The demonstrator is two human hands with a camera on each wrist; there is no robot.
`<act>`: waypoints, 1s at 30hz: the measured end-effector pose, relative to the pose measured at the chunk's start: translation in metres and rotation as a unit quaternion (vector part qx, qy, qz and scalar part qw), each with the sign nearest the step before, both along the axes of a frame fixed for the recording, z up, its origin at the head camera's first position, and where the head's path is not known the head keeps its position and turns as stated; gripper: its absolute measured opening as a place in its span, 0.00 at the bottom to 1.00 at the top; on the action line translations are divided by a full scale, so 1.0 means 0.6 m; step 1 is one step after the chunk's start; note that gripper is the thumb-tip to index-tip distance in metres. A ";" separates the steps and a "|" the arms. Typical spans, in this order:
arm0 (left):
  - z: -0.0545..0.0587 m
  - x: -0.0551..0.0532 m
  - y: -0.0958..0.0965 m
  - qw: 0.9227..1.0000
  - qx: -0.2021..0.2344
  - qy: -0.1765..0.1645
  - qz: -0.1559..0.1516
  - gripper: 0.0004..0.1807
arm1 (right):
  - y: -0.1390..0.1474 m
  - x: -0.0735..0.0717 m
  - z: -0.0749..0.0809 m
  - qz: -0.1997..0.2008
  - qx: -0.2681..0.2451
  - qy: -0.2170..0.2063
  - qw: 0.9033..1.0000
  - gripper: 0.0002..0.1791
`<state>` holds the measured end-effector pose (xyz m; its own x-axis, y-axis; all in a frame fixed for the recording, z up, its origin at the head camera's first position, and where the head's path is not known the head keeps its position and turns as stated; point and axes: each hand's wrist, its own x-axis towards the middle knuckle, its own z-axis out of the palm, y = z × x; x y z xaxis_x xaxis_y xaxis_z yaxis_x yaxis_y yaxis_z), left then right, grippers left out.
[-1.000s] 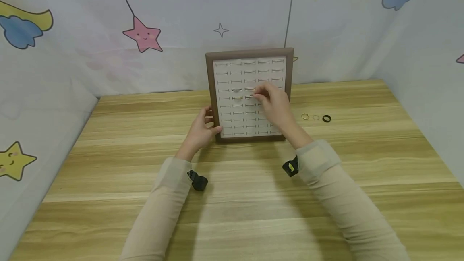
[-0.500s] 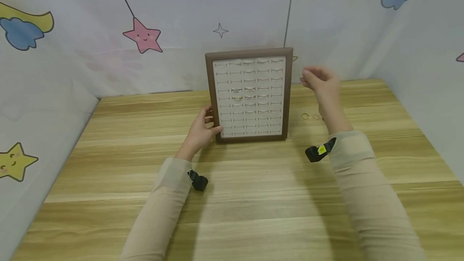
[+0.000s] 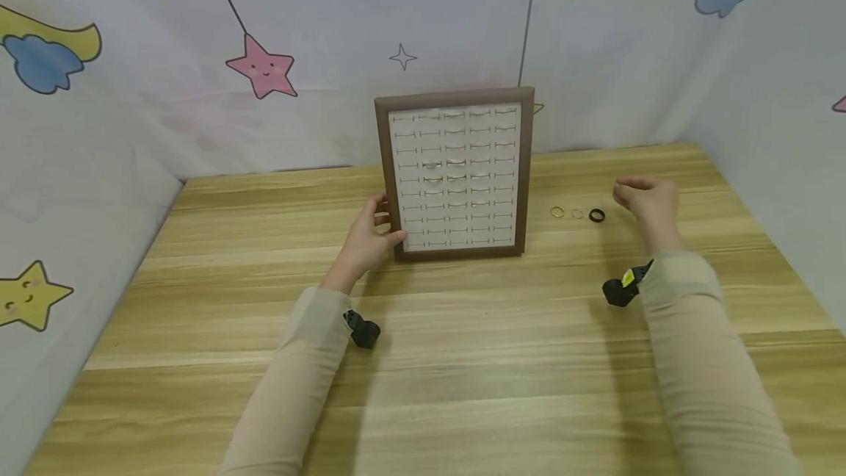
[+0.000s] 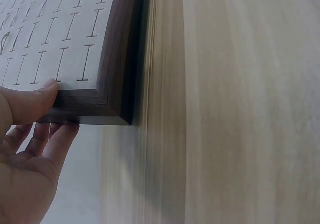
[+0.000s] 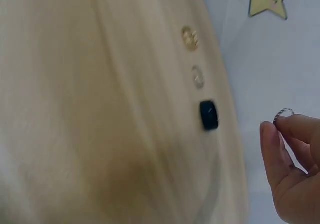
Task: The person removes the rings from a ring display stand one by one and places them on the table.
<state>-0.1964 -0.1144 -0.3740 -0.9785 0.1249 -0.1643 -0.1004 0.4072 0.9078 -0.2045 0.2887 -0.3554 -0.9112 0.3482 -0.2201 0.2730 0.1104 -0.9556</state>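
Observation:
A brown-framed ring display board point(image 3: 496, 222) stands upright at the back of the table, its pale face lined with rows of slots. Several rings point(image 3: 432, 180) sit in its middle slots. My left hand point(image 3: 366, 239) grips the lower left edge, thumb on the front and fingers behind. Off to the right, my right hand point(image 3: 651, 208) is raised over the table, pinching a thin, dark-and-silver patterned ring point(image 5: 278, 115) between thumb and fingertip. Left of that hand, a gold ring point(image 5: 190, 38), a thin silver-looking ring point(image 5: 198, 78) and a wide black ring point(image 5: 209, 116) lie in a row.
The wood-grain table point(image 3: 423, 388) reaches back to a white cloth backdrop point(image 3: 330, 6) printed with stars and clouds. Black cameras are strapped to both wrists, near the sleeve cuffs.
My right hand has moved from the middle of the board's face, up and rightward, then down past the loose rings, with the pinched ring. My left hand stays on the frame.

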 end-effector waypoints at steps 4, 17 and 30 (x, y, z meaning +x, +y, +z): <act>-0.001 0.000 0.000 1.000 0.000 -0.001 0.000 0.43 | 0.016 0.005 -0.021 0.011 0.048 -0.053 0.997 0.11; 0.002 0.002 0.000 1.000 0.007 0.000 -0.001 0.43 | 0.027 0.008 -0.051 0.033 0.158 -0.082 0.983 0.22; 0.002 0.003 0.001 1.000 0.006 0.001 0.000 0.42 | 0.025 0.001 -0.056 0.044 0.206 -0.082 0.974 0.21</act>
<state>-0.1948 -0.1140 -0.3725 -0.9788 0.1266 -0.1608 -0.0986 0.3969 0.9126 -0.2042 0.3038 -0.3893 -0.9060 0.3597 -0.2229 0.3901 0.5058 -0.7694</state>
